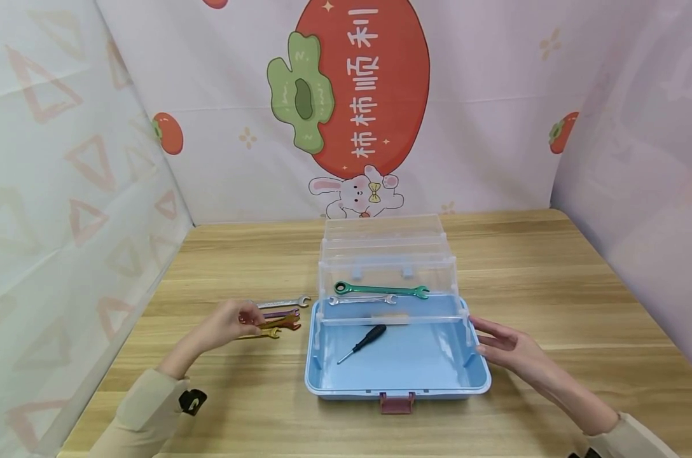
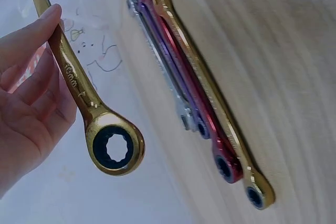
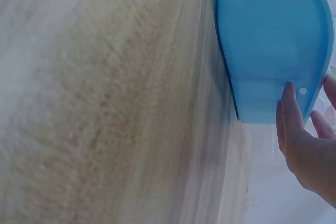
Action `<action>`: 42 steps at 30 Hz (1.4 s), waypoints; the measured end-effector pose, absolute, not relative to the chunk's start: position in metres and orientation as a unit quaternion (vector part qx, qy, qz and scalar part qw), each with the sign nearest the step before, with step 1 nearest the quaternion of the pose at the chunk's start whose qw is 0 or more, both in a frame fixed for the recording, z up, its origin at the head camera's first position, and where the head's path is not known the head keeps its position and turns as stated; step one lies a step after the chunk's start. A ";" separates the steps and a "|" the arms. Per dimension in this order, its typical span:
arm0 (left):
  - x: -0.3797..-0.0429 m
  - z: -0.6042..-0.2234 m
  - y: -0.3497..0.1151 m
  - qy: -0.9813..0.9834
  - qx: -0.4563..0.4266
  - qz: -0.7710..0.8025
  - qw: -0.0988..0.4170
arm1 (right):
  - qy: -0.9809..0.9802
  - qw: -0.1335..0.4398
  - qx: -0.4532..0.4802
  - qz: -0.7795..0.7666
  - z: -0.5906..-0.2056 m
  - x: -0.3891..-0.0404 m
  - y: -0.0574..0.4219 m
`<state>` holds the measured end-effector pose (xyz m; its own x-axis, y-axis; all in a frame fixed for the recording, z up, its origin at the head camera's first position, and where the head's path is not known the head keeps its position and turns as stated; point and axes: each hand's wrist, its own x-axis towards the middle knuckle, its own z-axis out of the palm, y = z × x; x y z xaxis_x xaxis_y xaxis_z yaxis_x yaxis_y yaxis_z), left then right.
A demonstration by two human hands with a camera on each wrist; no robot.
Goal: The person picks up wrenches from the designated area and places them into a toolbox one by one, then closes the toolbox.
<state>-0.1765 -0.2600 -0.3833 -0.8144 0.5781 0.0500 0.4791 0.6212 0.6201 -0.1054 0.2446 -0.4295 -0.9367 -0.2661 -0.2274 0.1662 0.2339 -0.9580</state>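
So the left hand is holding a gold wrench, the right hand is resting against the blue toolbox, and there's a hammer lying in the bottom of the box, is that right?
Not quite. The tool in the bottom of the blue toolbox is a black-handled screwdriver, not a hammer, as the head view shows. The rest holds: the left hand holds a gold wrench, and the right hand rests against the toolbox's side.

we see the toolbox [image 1: 397, 375] mid-table [image 1: 552, 286], its tiered trays [image 1: 387, 267] stepping back behind the open base. two wrenches [image 1: 380, 291] lie in the lowest tray, a screwdriver [image 1: 362, 343] in the base. left of the box lies a row of wrenches [image 1: 280, 313]; our left hand [image 1: 226, 324] is beside them, our right hand [image 1: 509, 348] at the box's right wall.
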 end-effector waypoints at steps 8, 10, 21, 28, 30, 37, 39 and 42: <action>-0.180 -0.371 -0.247 0.889 0.300 0.337 0.076 | 0.765 0.176 -0.037 -0.619 -0.429 -0.105 0.244; -0.183 -0.367 -0.242 0.892 0.301 0.329 0.072 | 0.765 0.174 -0.037 -0.619 -0.429 -0.104 0.244; -0.195 -0.349 -0.213 0.889 0.324 0.319 0.063 | 0.767 0.174 -0.031 -0.616 -0.427 -0.105 0.243; -0.200 -0.342 -0.197 0.884 0.340 0.315 0.063 | 0.762 0.172 -0.047 -0.623 -0.427 -0.104 0.245; -0.201 -0.340 -0.192 0.883 0.341 0.314 0.066 | 0.761 0.172 -0.046 -0.624 -0.427 -0.103 0.245; -0.205 -0.330 -0.177 0.884 0.343 0.308 0.079 | 0.765 0.171 -0.043 -0.620 -0.427 -0.103 0.245; -0.206 -0.327 -0.171 0.887 0.342 0.300 0.081 | 0.764 0.170 -0.044 -0.621 -0.427 -0.103 0.245; -0.208 -0.323 -0.163 0.890 0.344 0.287 0.080 | 0.762 0.169 -0.049 -0.623 -0.427 -0.103 0.245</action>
<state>-0.2079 -0.1634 -0.3233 -0.7506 0.6585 0.0547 0.5666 0.5988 0.5661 -0.1033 0.2450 -0.4274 -0.9380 -0.2859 -0.1960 0.1352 0.2187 -0.9664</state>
